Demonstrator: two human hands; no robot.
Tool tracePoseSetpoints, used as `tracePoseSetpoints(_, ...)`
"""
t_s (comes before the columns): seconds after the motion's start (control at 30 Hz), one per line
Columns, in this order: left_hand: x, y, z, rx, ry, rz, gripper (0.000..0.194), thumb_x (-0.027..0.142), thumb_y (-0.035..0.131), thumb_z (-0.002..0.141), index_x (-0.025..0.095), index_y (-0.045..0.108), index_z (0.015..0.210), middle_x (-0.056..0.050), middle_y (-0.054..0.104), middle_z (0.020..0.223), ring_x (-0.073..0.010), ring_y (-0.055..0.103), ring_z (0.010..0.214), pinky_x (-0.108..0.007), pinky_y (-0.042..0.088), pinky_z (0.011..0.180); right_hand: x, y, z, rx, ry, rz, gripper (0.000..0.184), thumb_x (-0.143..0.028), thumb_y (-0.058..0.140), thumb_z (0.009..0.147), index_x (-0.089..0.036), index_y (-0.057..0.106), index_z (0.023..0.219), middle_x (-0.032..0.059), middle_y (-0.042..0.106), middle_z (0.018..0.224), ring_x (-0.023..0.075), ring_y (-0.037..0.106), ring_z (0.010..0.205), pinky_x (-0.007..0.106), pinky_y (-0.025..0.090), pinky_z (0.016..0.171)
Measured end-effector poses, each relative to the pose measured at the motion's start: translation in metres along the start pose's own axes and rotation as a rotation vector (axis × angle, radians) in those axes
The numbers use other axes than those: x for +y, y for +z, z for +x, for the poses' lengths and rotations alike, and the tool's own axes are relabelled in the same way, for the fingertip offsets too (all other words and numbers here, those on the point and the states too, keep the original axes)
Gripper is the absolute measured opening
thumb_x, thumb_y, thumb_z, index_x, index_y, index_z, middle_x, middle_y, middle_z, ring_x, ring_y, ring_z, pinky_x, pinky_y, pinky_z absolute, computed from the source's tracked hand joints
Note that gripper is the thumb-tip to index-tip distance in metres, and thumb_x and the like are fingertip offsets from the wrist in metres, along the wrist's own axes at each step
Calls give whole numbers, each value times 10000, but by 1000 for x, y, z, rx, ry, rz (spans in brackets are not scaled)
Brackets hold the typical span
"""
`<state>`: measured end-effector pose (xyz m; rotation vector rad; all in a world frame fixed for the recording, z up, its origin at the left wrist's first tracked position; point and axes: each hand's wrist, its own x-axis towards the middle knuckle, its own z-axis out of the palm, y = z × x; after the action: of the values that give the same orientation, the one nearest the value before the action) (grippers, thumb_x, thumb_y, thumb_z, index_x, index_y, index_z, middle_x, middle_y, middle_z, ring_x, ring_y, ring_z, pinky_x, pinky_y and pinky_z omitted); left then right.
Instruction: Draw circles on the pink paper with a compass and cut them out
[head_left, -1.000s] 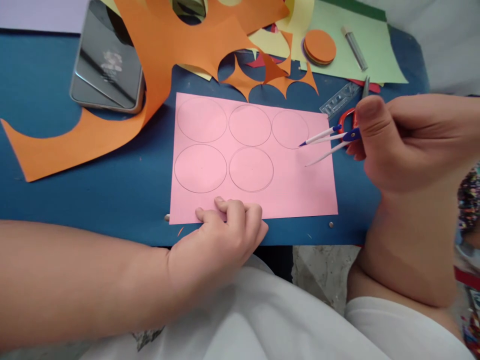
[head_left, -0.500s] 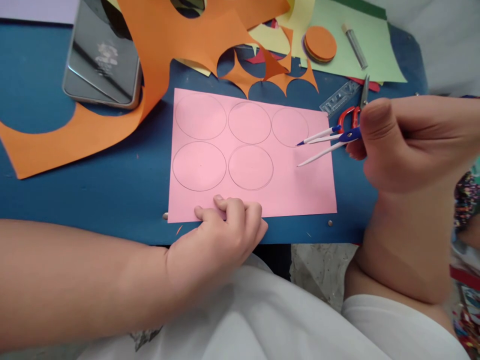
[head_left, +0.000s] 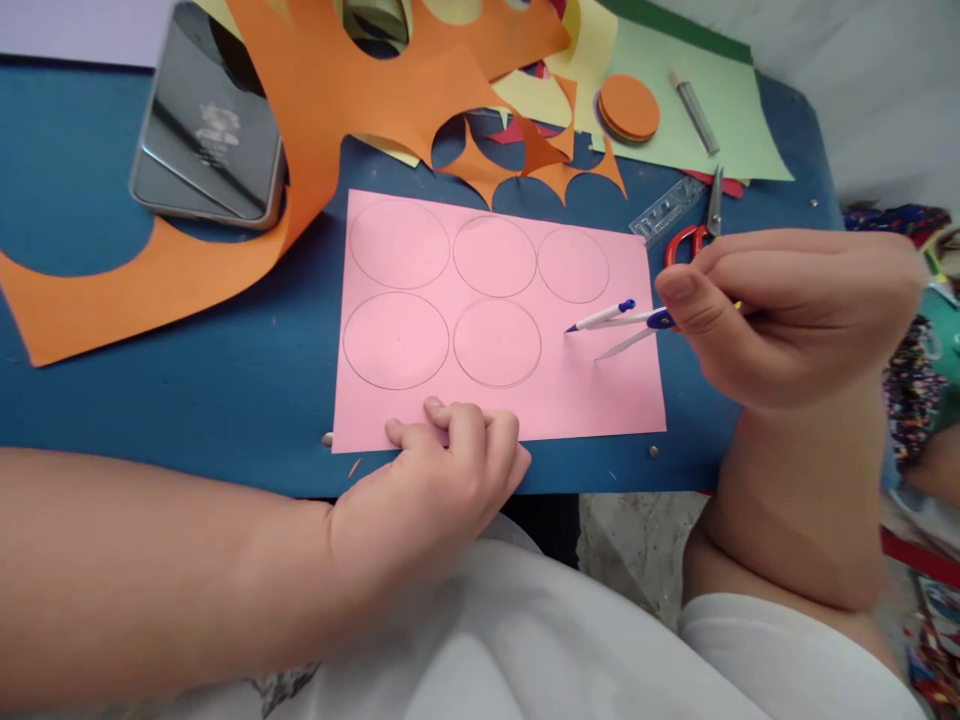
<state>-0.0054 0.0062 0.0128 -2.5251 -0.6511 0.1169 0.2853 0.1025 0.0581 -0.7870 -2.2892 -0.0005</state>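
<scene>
Gripping the white-and-blue compass (head_left: pixel 660 319) between thumb and fingers, our right hand (head_left: pixel 795 315) holds it over the right part of the pink paper (head_left: pixel 600 400), its legs slightly parted; we cannot tell whether both tips touch. Our left hand (head_left: pixel 457 465) rests on the paper's lower edge with curled fingers, and we cannot tell whether it pinches anything. Five drawn circles (head_left: pixel 397 340) mark the sheet, which lies near our edge of the blue table (head_left: pixel 225 400). Beyond our right hand, red-handled scissors (head_left: pixel 715 205) lie beside a clear stencil (head_left: pixel 666 208).
</scene>
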Motion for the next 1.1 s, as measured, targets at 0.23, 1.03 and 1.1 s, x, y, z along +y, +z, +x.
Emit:
tracePoseSetpoints(0.23,0,2,0,28,-4,15,408,-43,814,809,229,789,1112,-50,745,908,-273,746,797,-274,509,503,-6,-17,1,-197,121,-77,431,-146,677,1063,-216,430,717,-60,294,615,77,267,555,238,216,488)
tracePoseSetpoints(1.03,4,2,-1,17,-29,-9,378,-21,841,826,212,797,1120,-86,763,950,-278,729,793,-297,511,507,-12,-7,-4,-33,460,259,289,-522,961,965,-285,837,855,-8,725,706,146,600,578,306,425,487)
tracePoseSetpoints(1.1,4,2,-1,7,-27,-10,379,-15,840,827,217,794,1123,-86,767,959,-277,727,792,-296,512,508,-13,-4,-4,21,466,272,216,-394,1014,905,-272,847,840,-17,743,710,133,609,575,278,440,476)
